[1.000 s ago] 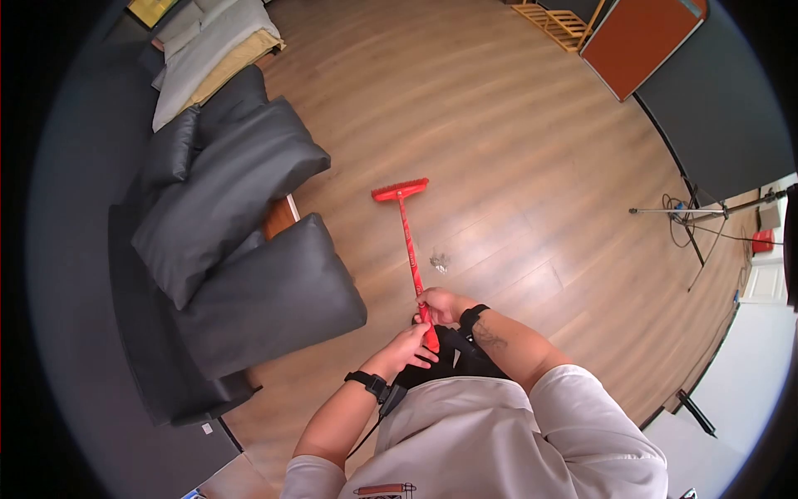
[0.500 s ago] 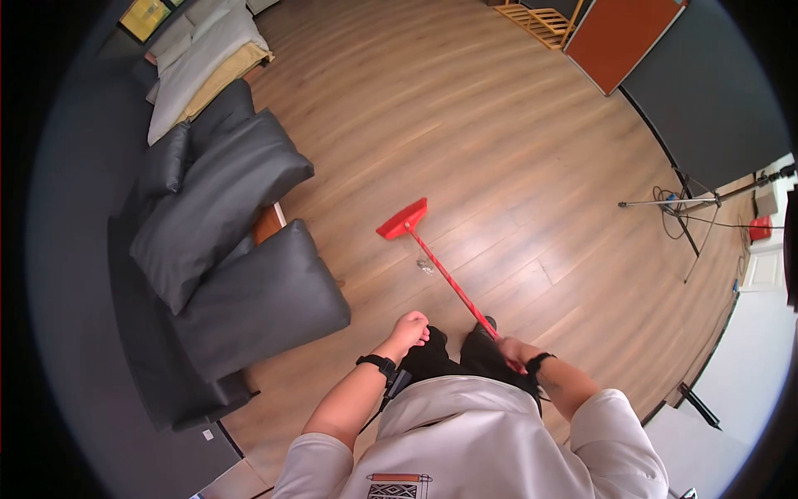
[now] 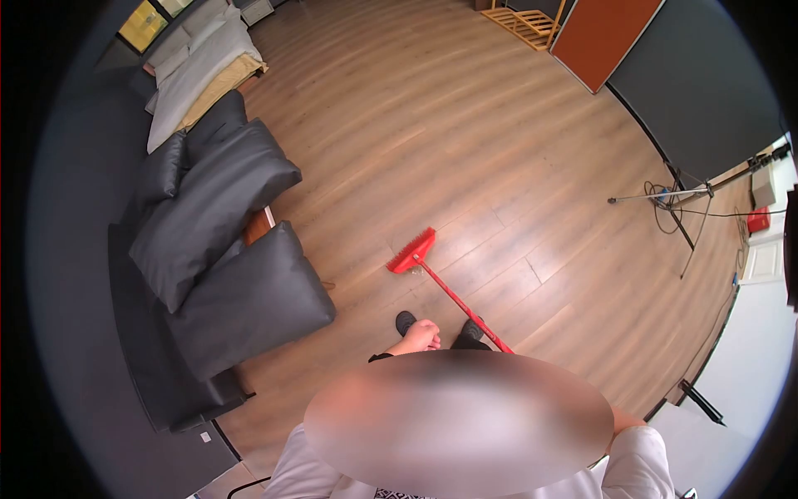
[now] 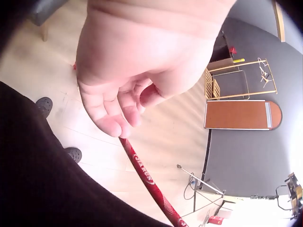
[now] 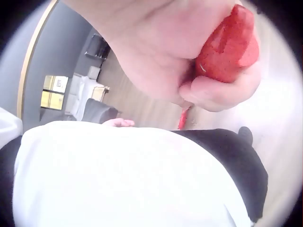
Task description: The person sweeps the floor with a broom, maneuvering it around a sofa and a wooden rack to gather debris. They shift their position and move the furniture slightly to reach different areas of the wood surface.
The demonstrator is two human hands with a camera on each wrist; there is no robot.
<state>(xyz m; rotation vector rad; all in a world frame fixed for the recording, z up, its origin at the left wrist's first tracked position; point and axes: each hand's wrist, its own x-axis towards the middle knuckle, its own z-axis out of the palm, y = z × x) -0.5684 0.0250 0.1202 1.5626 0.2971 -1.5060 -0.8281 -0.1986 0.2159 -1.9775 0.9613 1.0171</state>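
Observation:
A red broom (image 3: 411, 252) stands with its bristle head on the wooden floor, bristles facing away from the person. Its handle slants back toward the lower right. In the right wrist view, my right hand (image 5: 213, 90) grips the top end of the red handle (image 5: 227, 47), fingers wrapped round it; a blurred patch hides this hand in the head view. Scraps of light debris (image 3: 416, 272) lie at the near side of the broom head. My left hand (image 3: 421, 335) hangs in front of the body with loosely curled fingers, holding nothing; behind it in the left wrist view passes the printed handle (image 4: 147, 172).
A dark grey sofa (image 3: 249, 291) with large cushions runs along the left. A bed (image 3: 208, 66) stands beyond it. To the right are a tripod (image 3: 706, 191) with cables, a grey partition (image 3: 698, 91) and a rust-coloured board (image 3: 607, 41). Both shoes (image 3: 405, 322) stand near the broom.
The left hand has let go of the handle and moved aside. My right hand has carried the handle's end to the right, and the broom head has turned and come nearer, down to the debris.

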